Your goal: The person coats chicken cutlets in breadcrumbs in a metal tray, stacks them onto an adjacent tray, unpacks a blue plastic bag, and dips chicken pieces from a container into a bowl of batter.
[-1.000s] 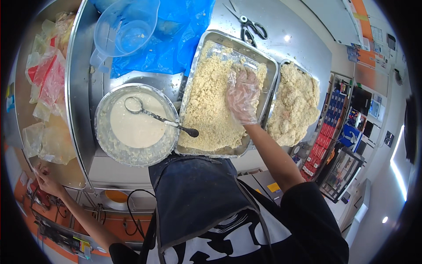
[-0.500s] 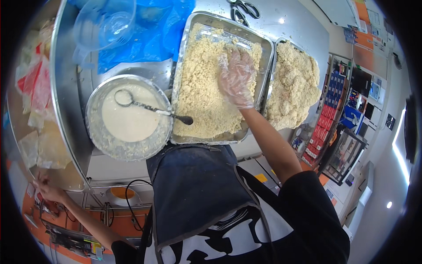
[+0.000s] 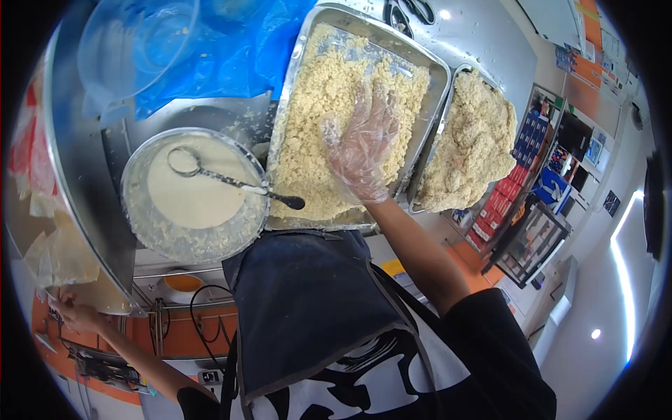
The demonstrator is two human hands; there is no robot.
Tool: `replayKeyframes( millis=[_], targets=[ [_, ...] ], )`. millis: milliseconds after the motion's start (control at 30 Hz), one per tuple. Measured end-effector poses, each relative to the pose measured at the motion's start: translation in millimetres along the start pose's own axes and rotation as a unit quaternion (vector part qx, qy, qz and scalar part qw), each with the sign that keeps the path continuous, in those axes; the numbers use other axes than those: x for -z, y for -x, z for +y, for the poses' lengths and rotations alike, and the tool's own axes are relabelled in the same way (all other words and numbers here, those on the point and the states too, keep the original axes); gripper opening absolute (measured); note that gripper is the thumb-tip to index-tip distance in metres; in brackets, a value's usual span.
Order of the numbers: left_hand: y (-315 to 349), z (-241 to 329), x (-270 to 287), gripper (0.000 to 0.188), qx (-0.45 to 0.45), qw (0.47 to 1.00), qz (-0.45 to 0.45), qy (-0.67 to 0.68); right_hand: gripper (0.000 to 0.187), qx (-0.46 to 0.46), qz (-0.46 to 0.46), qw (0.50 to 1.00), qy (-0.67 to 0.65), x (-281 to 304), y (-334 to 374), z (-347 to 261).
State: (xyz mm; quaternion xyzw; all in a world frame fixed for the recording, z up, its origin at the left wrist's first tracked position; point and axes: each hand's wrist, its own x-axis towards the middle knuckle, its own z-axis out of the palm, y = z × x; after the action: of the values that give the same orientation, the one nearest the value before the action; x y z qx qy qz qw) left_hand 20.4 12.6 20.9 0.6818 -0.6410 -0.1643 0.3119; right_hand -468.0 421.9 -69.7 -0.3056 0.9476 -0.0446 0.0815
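Note:
My right hand [image 3: 362, 145], in a clear plastic glove, lies palm down with fingers spread on pale yellow breadcrumbs [image 3: 308, 140]. The crumbs cover most of a rectangular metal tray [image 3: 427, 112]. Left of the tray stands a round metal bowl [image 3: 150, 231] of creamy white batter [image 3: 199, 189]. A ring-ended utensil with a black handle [image 3: 231, 180] lies across the bowl, its handle end over the tray. At far lower left, my bare left hand [image 3: 77, 315] is beside the metal bin's corner, near clear plastic [image 3: 66, 259]. Its fingers are curled; what they hold, if anything, cannot be made out.
A second tray [image 3: 418, 199] heaped with coated, crumbly food [image 3: 469, 140] stands right of the first. Above the bowl are a blue plastic bag [image 3: 231, 63] and a clear plastic jug [image 3: 105, 56]. Black-handled scissors [image 3: 399, 17] lie at the back. A metal bin wall [image 3: 77, 140] rises at left.
My right hand has moved slightly left and toward me over the crumbs, its fingers more spread. The view has shifted a little. My left hand stays by the bin corner, its fingers more curled.

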Motion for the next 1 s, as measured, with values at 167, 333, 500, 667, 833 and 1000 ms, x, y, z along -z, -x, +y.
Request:
replayKeyframes(
  millis=[167,333,500,667,833,1000],
  targets=[
    [0,10,-6,0.056,-0.027,0.999,-0.013,-0.014,0.101,-0.032,-0.026,0.999,0.01,2,-4,0],
    [1,0,-24,0.05,-0.126,0.989,0.005,-0.082,0.086,-0.022,0.019,0.998,0.064,-23,1,13],
    [3,9,-30,0.047,-0.05,0.997,-0.011,-0.058,0.081,0.128,0.057,0.988,-0.06,9,1,84],
    [-8,-12,-22,0.052,0.007,1.0,0.011,-0.012,0.102,0.254,-0.082,0.952,0.147,40,-11,59],
    [-6,-11,-27,0.053,0.0,1.0,0.018,0.022,0.104,0.208,-0.223,0.951,0.047,66,-24,43],
    [2,12,-29,0.052,-0.011,0.999,0.021,0.032,0.1,0.179,-0.375,0.909,-0.022,74,-43,60]
  ],
)
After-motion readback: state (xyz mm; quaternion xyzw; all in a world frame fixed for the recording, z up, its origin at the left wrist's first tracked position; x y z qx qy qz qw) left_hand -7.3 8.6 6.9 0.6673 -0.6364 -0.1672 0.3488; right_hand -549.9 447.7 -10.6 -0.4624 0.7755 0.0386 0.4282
